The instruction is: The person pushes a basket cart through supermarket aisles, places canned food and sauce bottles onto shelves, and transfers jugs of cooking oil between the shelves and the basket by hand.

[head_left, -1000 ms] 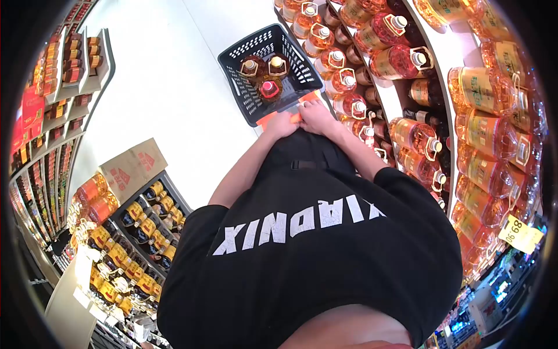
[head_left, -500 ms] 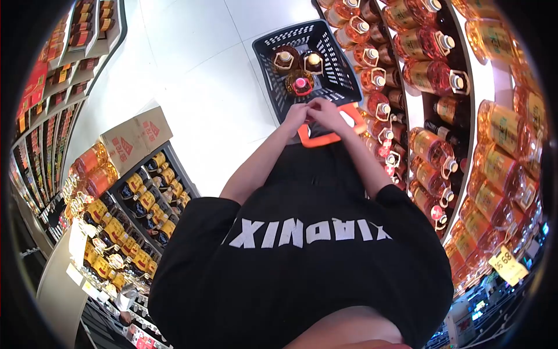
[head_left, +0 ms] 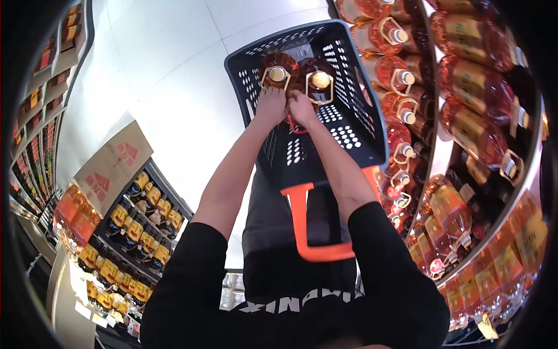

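Both hands are down inside a black shopping basket, close together over its bottles. My left hand has its fingers curled downward at the lower edge of the handle of the left oil bottle; what they grip is hidden. Beside it, my right hand is closed at a bottle with a red handle, mostly covered by my hands. To its right stands a dark bottle with a pale cap and a loop handle. The basket's orange handle hangs folded toward my body.
Shelves of large amber oil bottles run close along the right side. At left, a cardboard box sits by a display of yellow-labelled bottles. Pale floor tiles lie beyond, with another shelf at far left.
My hands have moved from the basket's near rim into the basket, onto the bottles. The basket appears larger and nearer, and its orange handle has swung down toward me.
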Available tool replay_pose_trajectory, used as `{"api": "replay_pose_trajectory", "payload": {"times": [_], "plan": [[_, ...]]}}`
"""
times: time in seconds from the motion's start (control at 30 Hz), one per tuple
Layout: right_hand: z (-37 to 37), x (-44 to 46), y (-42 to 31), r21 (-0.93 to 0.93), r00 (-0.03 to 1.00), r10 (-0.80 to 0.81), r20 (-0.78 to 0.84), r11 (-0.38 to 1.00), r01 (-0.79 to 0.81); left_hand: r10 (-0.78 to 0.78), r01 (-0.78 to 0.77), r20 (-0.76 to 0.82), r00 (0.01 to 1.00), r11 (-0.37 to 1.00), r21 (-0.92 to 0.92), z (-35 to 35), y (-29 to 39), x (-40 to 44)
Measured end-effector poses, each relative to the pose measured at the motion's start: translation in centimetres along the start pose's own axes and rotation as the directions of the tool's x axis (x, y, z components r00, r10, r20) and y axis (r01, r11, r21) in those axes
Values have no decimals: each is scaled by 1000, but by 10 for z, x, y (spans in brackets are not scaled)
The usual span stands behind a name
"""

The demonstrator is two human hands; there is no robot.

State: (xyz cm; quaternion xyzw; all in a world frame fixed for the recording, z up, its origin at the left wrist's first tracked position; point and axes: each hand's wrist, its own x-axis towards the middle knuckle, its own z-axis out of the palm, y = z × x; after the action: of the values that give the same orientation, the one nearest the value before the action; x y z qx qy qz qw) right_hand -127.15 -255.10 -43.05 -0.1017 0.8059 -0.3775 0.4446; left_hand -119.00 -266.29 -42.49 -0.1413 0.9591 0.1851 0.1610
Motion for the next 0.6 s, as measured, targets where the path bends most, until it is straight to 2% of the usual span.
{"api": "replay_pose_trajectory", "payload": {"times": [0.03, 0.07, 0.17, 0.23, 0.3, 0.33, 0.4, 0.43, 0.47, 0.5, 0.57, 0.6], "plan": [[10, 19, 16, 84, 998, 2, -63, 996, 3, 28, -29, 73, 997, 999, 17, 15, -11, 15], [26, 46, 40, 292, 993, 117, 9, 949, -115, 52, -57, 148, 988, 998, 29, 28, -19, 24], [28, 60, 41, 537, 975, 209, 77, 815, -217, -60, 78, 353, 934, 996, -38, 21, -21, 39], [18, 45, 28, 717, 963, 259, 77, 657, -234, -47, 107, 343, 938, 982, -157, 9, -24, 39], [6, 32, 24, 713, 974, 176, 145, 664, -226, -48, 140, 313, 948, 950, -278, -23, -25, 45], [-2, 26, 16, 615, 978, 176, 116, 760, -210, -115, 170, 193, 974, 939, -298, -30, -27, 44], [-15, 5, 12, 378, 982, 178, 64, 906, -189, -196, 251, 196, 961, 916, -313, -61, -13, 16], [-15, 11, 43, 168, 990, 123, -65, 980, -111, -229, 283, 199, 953, 906, -314, -92, -1, -4], [-33, -9, 25, 170, 981, 137, -135, 979, -113, -230, 297, 232, 945, 900, -320, -132, 10, -28], [-60, -39, -11, 70, 974, 140, -176, 989, -129, -232, 315, 271, 934, 892, -323, -180, 23, -56], [-78, -52, -4, 200, 948, 282, -146, 947, -251, -146, 176, 113, 983, 929, -326, -273, 46, -112], [-82, -67, -20, 391, 915, 396, -83, 857, -335, -136, 131, 18, 991, 902, -410, -328, 58, -139]]}}
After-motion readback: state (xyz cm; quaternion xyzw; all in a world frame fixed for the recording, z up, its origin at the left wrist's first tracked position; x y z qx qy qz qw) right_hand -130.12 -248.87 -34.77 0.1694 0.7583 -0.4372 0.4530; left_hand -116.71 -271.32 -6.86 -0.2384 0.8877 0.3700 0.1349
